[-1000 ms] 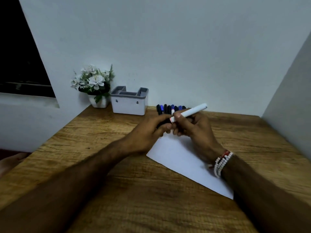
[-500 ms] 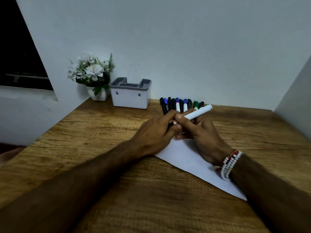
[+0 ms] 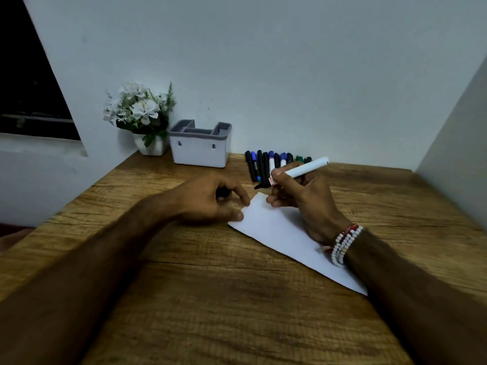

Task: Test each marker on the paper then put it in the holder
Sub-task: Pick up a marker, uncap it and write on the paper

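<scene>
1. Table (image 3: 210,299): wooden; carries every item below.

2. Paper (image 3: 274,227): white sheet, lying flat and skewed on the table. No test mark is visible on its exposed part. All positions below are given from the paper.

3. Right hand (image 3: 305,204): heel rests on the paper's middle, with a bead bracelet (image 3: 345,245) at the wrist. The fingers are clamped round the marker (image 3: 307,167) in a writing grip. The white barrel slopes up and away to the right. The dark nib end sits just past the paper's far corner, over bare wood. Whether it touches anything cannot be determined.

4. Left hand (image 3: 208,200): at the paper's left edge, fingers curled round a small dark item, apparently the cap (image 3: 222,193). Its fingertips (image 3: 239,216) touch the edge.

5. Spare markers (image 3: 266,163): a row beyond the paper's far corner.

6. Holder (image 3: 200,151): beyond the paper to the far left, at the wall; no marker is visible in it. A plant (image 3: 142,114) stands left of it.

Hazards:
- Lowering the nib where it is would probably mark the table, not the paper.
- Only the fingertips pin the paper; a firm stroke may slide it.
- The resting heel may smear fresh ink.
- The cap could slip out and roll away.
- A low reach toward the holder could knock the row.
</scene>
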